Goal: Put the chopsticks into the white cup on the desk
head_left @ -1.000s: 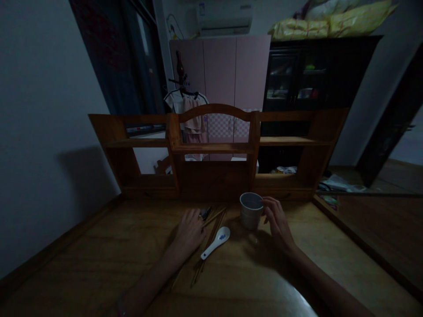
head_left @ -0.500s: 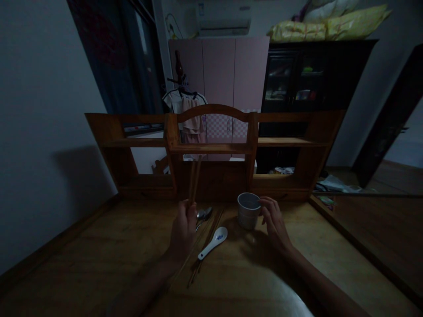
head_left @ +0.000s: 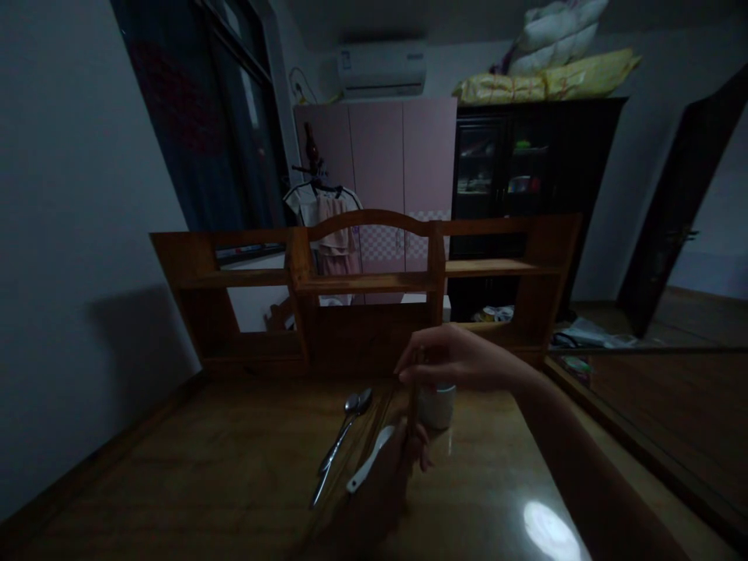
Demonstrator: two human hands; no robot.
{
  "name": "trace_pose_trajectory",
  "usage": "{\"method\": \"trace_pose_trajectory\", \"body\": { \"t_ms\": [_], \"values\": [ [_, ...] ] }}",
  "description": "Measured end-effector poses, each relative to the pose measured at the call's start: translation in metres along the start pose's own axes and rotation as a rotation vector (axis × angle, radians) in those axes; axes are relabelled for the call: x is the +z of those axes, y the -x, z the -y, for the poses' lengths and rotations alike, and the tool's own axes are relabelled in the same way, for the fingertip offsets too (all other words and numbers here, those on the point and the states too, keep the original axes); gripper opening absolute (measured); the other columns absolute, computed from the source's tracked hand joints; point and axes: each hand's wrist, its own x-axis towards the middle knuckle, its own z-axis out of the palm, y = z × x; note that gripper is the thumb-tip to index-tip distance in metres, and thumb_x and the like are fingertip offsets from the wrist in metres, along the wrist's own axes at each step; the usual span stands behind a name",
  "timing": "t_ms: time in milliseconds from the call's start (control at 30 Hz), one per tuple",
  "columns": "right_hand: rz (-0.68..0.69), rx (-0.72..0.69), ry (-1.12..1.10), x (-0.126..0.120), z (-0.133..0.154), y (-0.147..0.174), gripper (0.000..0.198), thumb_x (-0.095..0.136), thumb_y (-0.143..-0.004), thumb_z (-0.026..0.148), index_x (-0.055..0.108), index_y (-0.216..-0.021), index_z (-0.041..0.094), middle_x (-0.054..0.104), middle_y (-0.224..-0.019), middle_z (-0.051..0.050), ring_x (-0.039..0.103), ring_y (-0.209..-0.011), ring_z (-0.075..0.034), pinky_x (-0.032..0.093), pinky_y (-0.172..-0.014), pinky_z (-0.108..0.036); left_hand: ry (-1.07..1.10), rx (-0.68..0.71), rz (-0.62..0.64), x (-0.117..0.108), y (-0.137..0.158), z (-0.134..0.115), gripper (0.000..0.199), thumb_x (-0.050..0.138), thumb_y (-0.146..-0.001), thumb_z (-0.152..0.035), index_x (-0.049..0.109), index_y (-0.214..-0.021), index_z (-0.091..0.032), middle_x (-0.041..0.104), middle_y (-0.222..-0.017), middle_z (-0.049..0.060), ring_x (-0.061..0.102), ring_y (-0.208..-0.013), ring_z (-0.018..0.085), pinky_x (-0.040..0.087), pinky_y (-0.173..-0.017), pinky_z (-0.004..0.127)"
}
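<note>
A pair of wooden chopsticks (head_left: 414,405) stands nearly upright between my two hands. My left hand (head_left: 400,460) is closed around their lower part. At their upper end, the fingers of my right hand (head_left: 447,358) are pinched on them. Just behind, a light grey cup (head_left: 438,409) stands on the table, its rim largely hidden by my right hand. A white ceramic spoon (head_left: 363,471) lies partly under my left hand's outline. To its left rest two metal spoons (head_left: 334,452), and thin chopsticks (head_left: 381,413) lie between them and the ceramic spoon.
The wooden table (head_left: 234,467) has a wooden shelf unit (head_left: 368,287) along its far edge. A raised wooden edge (head_left: 619,440) runs down the right side. Beyond are a pink wardrobe (head_left: 377,171), a dark cabinet (head_left: 561,171) and clothes on a rack (head_left: 333,226).
My left hand has carried the chopsticks right, in front of the cup. My right hand has left the cup's side and moved up and left onto the chopsticks. The view has tilted up slightly.
</note>
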Motion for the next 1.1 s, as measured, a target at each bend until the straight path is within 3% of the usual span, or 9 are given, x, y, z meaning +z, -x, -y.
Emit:
{"method": "trace_pose_trajectory", "body": {
  "t_ms": [200,400,733,1100],
  "values": [
    [0.060,-0.005,0.051,0.005,-0.011,-0.008,0.029,0.068,-0.080,0.044,0.071,-0.089,0.016,0.070,-0.077,-0.003,0.063,-0.064,-0.013,0.046,-0.056,-0.021,0.177,0.007,0.084,0.002,-0.007,0.005,0.039,0.034,-0.095,-0.053,0.060,-0.097,-0.023,0.062,-0.092,0.007,0.058,-0.087,0.019,0.047,-0.082,0.030],
    [0.099,0.052,-0.001,0.002,-0.023,-0.006,0.030,0.069,-0.080,0.044,0.072,-0.087,0.015,0.071,-0.077,-0.003,0.066,-0.066,-0.015,0.048,-0.057,-0.022,0.149,-0.137,0.084,0.005,-0.005,0.022,0.036,0.043,-0.092,-0.051,0.064,-0.092,-0.022,0.065,-0.096,0.008,0.059,-0.090,0.020,0.046,-0.081,0.031],
    [0.060,0.135,0.015,-0.001,-0.038,-0.005,0.025,0.067,-0.081,0.041,0.070,-0.087,0.016,0.072,-0.072,-0.003,0.068,-0.066,-0.016,0.048,-0.056,-0.022,0.125,-0.352,0.116,0.010,-0.009,0.031,0.020,0.058,-0.076,-0.026,0.068,-0.093,-0.020,0.068,-0.086,0.002,0.060,-0.073,0.016,0.041,-0.056,0.021],
    [0.026,0.189,0.115,-0.004,-0.043,-0.007,0.019,0.067,-0.081,0.034,0.067,-0.083,0.016,0.071,-0.069,-0.003,0.068,-0.063,-0.016,0.046,-0.051,-0.020,0.034,-0.244,0.109,0.010,-0.007,0.034,0.020,0.058,-0.078,-0.029,0.072,-0.085,-0.018,0.072,-0.084,0.002,0.063,-0.079,0.018,0.042,-0.069,0.024]
  ]
}}
